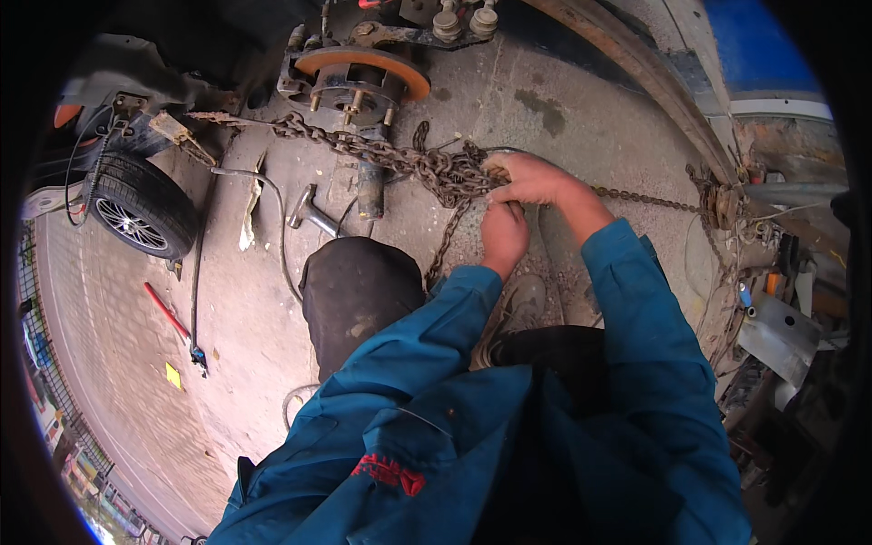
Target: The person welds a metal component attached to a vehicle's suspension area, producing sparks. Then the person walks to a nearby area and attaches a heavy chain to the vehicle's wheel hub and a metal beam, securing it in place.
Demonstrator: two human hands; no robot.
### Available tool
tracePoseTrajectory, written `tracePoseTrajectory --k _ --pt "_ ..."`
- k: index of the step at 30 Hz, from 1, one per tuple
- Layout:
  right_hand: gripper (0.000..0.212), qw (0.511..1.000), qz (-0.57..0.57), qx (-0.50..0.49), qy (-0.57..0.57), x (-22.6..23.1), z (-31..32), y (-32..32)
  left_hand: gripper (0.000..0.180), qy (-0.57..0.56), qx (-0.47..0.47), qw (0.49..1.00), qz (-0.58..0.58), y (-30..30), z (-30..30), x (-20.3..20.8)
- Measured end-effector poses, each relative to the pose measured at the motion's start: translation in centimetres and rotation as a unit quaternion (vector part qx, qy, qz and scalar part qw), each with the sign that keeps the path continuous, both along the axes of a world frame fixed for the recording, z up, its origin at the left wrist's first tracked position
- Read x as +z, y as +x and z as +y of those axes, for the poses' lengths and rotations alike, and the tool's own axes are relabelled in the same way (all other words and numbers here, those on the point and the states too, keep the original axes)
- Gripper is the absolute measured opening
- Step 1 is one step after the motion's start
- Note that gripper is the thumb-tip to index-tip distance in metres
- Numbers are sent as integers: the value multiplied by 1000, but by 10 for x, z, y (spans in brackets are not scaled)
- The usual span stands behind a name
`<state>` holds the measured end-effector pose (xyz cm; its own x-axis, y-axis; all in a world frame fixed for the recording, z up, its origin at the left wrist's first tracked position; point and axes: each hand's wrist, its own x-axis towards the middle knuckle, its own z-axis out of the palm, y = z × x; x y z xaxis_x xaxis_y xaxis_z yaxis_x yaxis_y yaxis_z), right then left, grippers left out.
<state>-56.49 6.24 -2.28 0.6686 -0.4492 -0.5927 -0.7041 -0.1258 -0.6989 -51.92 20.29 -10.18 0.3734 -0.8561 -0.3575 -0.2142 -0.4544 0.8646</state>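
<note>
A rusty chain (436, 171) is stretched across the view, from a clamp (173, 130) on the car body at the left to a post at the right. Links bunch up in a thick tangle near the middle, with some hanging down. My right hand (534, 179) grips the right end of this tangle, its fingers curled round the links. Just below it my left hand (504, 238) is closed close against the chain. What lies inside the left fist is hidden.
Left of the chain is a brake disc (363, 73) with studs. A hammer (313, 213), a grey cylinder (371, 191) and a cable lie on the concrete. A wheel (141, 204) stands far left, near a red-handled tool (168, 312). Metal scrap (779, 338) crowds the right.
</note>
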Motion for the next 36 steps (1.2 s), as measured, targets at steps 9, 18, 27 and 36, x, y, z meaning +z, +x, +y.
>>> tracePoseTrajectory --k 9,18,27,36 --pt "61 987 43 85 -129 12 0 7 27 -25 -93 993 -68 14 4 13" --pt "46 983 64 144 -99 12 -5 6 40 -2 -358 851 -385 138 -6 107" --pt "38 985 61 153 -58 8 -7 6 53 -14 -548 753 -364 150 -71 76" --pt "38 977 1 57 -205 0 13 -13 49 32 -511 811 -284 148 -89 73"
